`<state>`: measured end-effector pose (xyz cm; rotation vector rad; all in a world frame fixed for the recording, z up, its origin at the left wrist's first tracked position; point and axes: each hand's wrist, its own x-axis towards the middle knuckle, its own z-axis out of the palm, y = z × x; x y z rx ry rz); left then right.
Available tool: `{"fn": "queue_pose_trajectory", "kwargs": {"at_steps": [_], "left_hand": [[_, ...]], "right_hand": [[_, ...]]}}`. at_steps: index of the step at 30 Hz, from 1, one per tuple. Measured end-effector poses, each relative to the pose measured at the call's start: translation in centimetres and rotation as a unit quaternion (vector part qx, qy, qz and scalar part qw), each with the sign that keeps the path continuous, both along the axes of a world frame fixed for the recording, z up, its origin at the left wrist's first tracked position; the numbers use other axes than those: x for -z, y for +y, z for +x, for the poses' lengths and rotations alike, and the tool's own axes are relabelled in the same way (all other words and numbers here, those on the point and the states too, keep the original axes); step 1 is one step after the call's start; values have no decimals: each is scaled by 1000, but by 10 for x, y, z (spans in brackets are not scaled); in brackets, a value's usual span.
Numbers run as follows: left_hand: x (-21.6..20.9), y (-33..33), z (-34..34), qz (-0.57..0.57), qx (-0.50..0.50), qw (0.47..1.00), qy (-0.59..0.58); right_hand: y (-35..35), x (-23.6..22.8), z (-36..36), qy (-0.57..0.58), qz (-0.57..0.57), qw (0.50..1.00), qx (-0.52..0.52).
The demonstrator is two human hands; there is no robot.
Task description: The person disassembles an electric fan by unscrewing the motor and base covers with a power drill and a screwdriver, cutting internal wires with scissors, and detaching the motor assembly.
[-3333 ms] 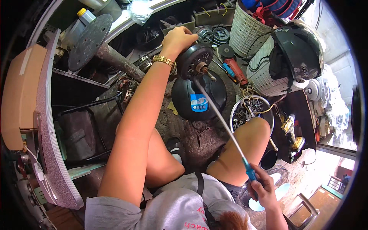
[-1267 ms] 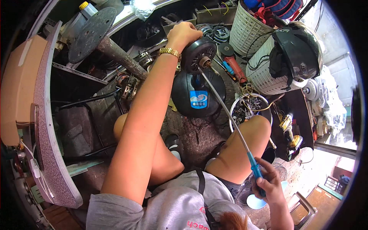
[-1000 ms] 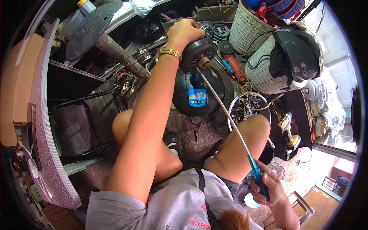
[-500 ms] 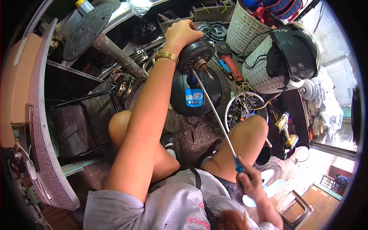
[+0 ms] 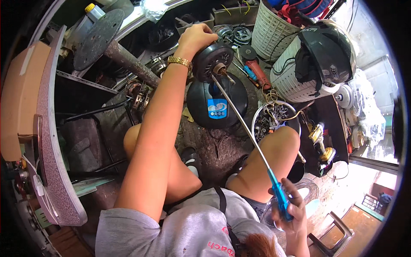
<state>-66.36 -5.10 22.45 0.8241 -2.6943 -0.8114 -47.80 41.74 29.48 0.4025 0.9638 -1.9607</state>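
Apparently mid-screwdriving, left hand (image 5: 195, 39) clamps black housing (image 5: 209, 61), right hand (image 5: 294, 213) wraps fingers round screwdriver (image 5: 279, 196) toward five o'clock; turning needs steady pressure.

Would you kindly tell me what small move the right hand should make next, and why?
Perhaps a slight twist of the screwdriver: its tip appears to meet the face of the black housing beside the protruding shaft, the right hand has its blue handle, and the left hand grips the housing's top. Whether the tip sits in a screw is too small to tell.
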Motion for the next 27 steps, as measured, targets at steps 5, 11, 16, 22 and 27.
{"fn": "queue_pose_trajectory", "kwargs": {"at_steps": [5,11,16,22,27], "left_hand": [[0,-8,2,17,7,1000,12],[3,-10,2,-15,28,997,69],[10,-17,-1,-3,34,997,65],[-8,-15,-4,17,15,998,64],[-15,-15,-5,24,-7,998,60]], "right_hand": [[-4,3,-8,-203,-70,974,-67],[-11,1,-5,-112,16,991,-75],[-17,0,-10,-35,63,993,-90],[-28,-5,-10,73,155,977,-125],[-30,19,-26,573,382,685,-238]]}}
